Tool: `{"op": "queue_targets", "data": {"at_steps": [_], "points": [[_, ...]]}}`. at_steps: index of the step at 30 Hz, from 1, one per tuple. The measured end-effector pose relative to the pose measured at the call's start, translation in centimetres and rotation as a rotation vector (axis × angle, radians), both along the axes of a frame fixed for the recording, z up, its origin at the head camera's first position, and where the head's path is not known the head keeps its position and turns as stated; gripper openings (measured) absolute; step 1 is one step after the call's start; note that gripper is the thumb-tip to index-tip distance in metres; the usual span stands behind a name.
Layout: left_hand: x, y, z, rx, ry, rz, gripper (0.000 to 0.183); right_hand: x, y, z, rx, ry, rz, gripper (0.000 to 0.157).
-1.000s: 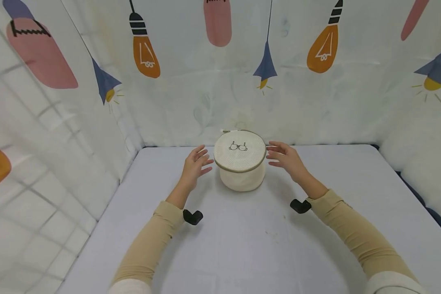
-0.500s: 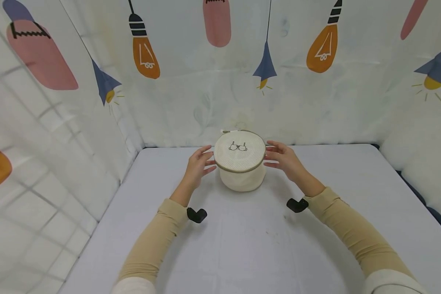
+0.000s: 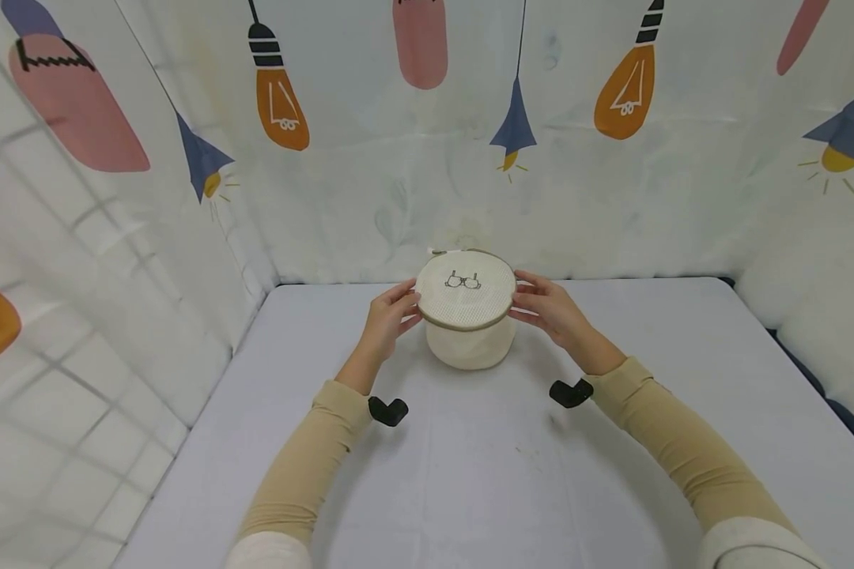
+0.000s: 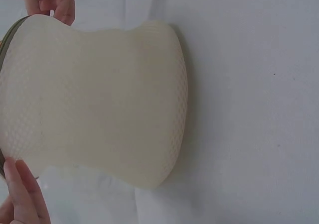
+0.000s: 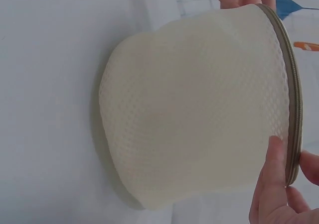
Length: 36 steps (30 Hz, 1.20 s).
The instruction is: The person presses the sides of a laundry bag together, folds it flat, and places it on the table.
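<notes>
Mesh bag, cream and round, stands upright on the white table towards its far edge, between two hands that meet its rim from opposite sides. Furthest left, a pale cloth wall carries a grid of shadow lines. Next comes the left sleeve, tan and turned back at the cuff, with a black wrist device beside it. The left hand is at the bag's left edge, partly closed, fingers bent inward with the tips on the rim; the left wrist view shows two fingertips against the mesh just below the zip, and it seems to pinch the edge there. In the middle, the bag's flat lid faces up, marked with a line drawing of glasses and edged by an olive-brown zip. Below the rim the soft wall dips inward, and the base rests on the table. On the bag's right side, the right hand pinches the rim, narrowly parted, thumb at the zip and fingers along the mesh wall. Further right are a second black device and the right sleeve, also tan. Behind everything hangs a cloth backdrop printed with bulbs and lamps
</notes>
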<state>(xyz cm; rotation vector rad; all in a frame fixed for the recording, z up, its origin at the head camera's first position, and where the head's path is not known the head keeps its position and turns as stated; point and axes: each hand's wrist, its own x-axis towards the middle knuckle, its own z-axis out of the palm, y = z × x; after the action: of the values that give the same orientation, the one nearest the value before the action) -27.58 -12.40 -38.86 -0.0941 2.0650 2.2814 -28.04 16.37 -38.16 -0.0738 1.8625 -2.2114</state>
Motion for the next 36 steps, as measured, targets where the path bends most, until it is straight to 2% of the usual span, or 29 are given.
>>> {"op": "queue_targets", "data": {"at_steps": [8, 14, 22, 36], "points": [[-0.1, 0.2, 0.4, 0.011, 0.009, -0.002, 0.048, -0.3, 0.0, 0.5, -0.035, -0.009, -0.007, 0.062], [-0.3, 0.4, 0.4, 0.044, -0.006, -0.005, 0.050, -0.4, 0.1, 0.7, -0.013, -0.022, -0.013, 0.061], [-0.3, 0.7, 0.4, 0.042, -0.005, -0.020, 0.052, -0.4, 0.2, 1.2, -0.004, -0.047, -0.038, 0.060], [-0.3, 0.8, -0.1, 0.027, -0.016, -0.040, 0.055, -0.7, 0.4, 0.2, 0.025, -0.071, -0.056, 0.058]]}}
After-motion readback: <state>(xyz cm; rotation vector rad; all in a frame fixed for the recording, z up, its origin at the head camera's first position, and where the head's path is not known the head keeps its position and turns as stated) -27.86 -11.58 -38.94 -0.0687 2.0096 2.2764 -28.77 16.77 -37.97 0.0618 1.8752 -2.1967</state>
